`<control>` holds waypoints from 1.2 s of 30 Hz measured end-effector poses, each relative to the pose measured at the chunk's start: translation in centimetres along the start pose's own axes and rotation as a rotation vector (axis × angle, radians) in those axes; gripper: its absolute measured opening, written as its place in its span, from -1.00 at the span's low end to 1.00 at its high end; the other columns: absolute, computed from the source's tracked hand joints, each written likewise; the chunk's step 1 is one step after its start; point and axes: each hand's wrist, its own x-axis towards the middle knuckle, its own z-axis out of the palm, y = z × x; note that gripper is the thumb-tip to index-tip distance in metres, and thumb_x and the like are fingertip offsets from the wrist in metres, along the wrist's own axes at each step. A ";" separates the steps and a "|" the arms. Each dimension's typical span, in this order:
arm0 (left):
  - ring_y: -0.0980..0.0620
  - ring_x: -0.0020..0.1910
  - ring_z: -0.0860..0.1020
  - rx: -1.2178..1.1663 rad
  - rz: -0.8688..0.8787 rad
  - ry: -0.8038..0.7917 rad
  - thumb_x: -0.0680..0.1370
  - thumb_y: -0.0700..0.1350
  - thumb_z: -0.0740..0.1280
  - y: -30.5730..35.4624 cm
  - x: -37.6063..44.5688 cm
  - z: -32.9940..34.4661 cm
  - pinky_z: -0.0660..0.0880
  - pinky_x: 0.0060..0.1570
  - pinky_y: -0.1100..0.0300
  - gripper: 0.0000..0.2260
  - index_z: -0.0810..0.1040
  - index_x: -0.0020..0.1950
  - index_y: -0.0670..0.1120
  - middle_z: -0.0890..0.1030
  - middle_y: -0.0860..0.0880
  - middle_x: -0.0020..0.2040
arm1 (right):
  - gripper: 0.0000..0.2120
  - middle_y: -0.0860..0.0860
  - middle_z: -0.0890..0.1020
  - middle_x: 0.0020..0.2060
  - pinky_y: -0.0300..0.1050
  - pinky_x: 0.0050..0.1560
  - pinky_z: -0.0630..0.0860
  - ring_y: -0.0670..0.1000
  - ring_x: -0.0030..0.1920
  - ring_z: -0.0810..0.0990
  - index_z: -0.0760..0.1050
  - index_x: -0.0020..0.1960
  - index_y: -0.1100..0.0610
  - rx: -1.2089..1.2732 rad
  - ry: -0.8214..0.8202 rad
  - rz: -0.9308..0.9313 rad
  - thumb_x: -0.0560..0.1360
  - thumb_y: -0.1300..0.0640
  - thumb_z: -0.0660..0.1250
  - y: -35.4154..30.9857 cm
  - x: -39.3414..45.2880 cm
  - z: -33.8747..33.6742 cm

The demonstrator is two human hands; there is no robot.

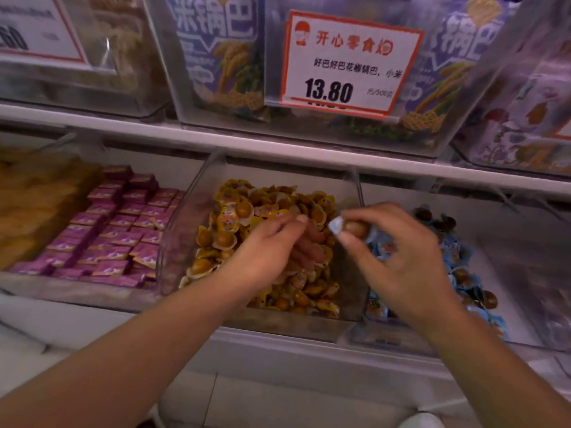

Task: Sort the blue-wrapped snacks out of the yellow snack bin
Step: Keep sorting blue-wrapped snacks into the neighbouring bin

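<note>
Nearest the camera, two bare forearms are stretched forward over the shelf edge. By the right hand (398,261) one blue-wrapped snack (352,228) is pinched between thumb and fingertips and is held above the wall between two bins, probably so that it can be dropped to the right. The left hand (272,248) is laid with loosely bent fingers in the yellow snack bin (197,193); nothing is seen to be held, and it appears to be searching the yellow packets. Further right, the blue snack bin (506,310) receives the sorted pieces. On the far left, purple packets (120,230) are stacked.
</note>
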 end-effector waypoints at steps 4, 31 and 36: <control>-0.02 0.03 0.61 0.685 -0.147 -0.573 0.69 0.13 0.03 -1.5 -0.2 0.3 0.52 0.16 0.14 -0.50 0.65 0.12 -0.18 0.67 -0.18 0.08 | -0.90 -0.09 0.61 -0.08 -0.18 0.08 0.48 -0.03 0.04 0.57 0.59 -0.01 -0.06 -0.166 0.131 0.279 0.50 0.10 0.37 3.1 0.0 -2.4; 0.15 -0.20 0.51 0.790 -0.170 -0.755 0.44 0.39 0.22 -3.1 2.0 0.4 0.48 -0.04 0.10 -0.57 0.61 -0.15 0.05 0.54 0.17 -0.25 | -0.85 0.07 0.60 0.00 -0.19 0.15 0.38 0.06 0.13 0.52 0.66 0.02 0.18 -0.150 0.044 0.340 0.54 0.19 0.32 4.4 -1.4 -0.2; -0.02 -0.24 0.50 0.512 -0.118 -0.588 0.41 0.16 0.52 -2.1 1.4 0.5 0.41 -0.15 0.07 -0.65 0.61 -0.15 -0.13 0.59 -0.16 -0.25 | -0.87 0.05 0.62 -0.03 -0.23 0.13 0.39 0.03 0.10 0.54 0.66 0.00 0.18 -0.145 0.053 0.295 0.53 0.23 0.34 4.0 -1.2 -0.1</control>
